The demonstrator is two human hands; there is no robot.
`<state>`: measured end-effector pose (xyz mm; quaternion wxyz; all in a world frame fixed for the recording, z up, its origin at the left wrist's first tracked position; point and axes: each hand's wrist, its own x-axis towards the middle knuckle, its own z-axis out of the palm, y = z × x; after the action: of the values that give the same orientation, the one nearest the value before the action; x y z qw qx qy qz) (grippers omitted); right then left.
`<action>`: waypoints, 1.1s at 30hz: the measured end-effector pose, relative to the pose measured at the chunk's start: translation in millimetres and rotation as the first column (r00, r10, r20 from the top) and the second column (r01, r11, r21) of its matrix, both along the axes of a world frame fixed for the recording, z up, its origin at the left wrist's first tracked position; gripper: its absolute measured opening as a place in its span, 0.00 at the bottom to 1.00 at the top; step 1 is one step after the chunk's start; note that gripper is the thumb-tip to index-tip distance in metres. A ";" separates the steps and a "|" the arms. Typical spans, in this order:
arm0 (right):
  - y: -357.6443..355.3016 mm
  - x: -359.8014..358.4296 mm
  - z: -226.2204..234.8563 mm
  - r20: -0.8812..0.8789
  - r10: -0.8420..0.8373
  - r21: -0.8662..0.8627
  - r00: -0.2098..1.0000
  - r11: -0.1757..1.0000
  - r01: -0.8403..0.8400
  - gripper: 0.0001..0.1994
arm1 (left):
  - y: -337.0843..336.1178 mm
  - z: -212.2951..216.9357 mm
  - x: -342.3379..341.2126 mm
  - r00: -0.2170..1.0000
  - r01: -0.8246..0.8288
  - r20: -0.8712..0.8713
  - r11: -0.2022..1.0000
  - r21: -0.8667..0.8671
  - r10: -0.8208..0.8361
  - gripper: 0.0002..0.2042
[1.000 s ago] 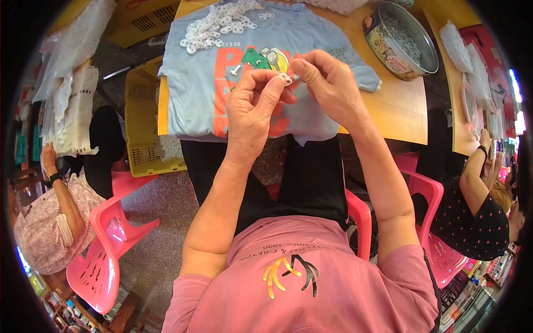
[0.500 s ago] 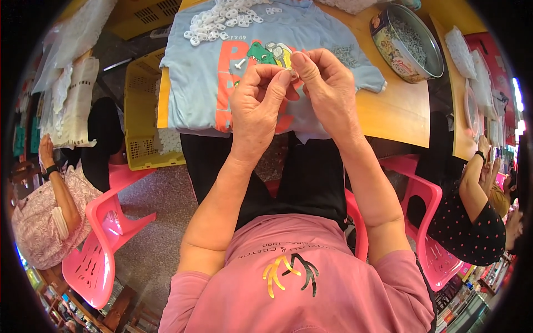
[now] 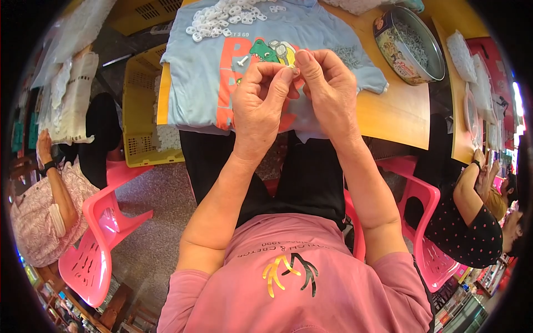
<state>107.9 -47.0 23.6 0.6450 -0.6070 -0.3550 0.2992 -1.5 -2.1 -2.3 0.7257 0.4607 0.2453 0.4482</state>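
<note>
While left hand (image 3: 260,102) and right hand (image 3: 328,89) pinch a half-hidden part (image 3: 293,67), white pieces (image 3: 226,21) litter a blue shirt (image 3: 194,77).

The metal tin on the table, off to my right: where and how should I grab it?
I'd cup the tin by its outer wall, just below the rim, one hand coming from the left and one from the right. It has a curved wall, no visible handle and an open top with many small grey pieces inside, so a level two-handed hold should help avoid spills.
</note>
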 end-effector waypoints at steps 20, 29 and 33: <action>3.0 -5.9 0.3 0.051 -0.005 -0.001 0.999 1.000 0.005 0.12 | -0.4 -2.6 3.3 0.995 -0.097 0.008 0.994 0.047 0.097 0.05; 7.2 -18.1 -5.6 0.039 -0.074 0.038 0.997 0.997 0.072 0.12 | -2.3 -4.7 3.8 0.989 -0.145 -0.021 0.988 0.061 0.146 0.05; 10.4 -19.1 -14.1 0.092 -0.106 0.083 0.990 0.992 0.099 0.12 | -2.8 -3.4 5.7 0.990 -0.142 -0.016 0.989 0.051 0.143 0.05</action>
<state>88.7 -36.6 9.5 0.6652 -0.6122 -0.3653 0.2219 4.2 -4.9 -5.7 0.6777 0.4644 0.2736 0.5002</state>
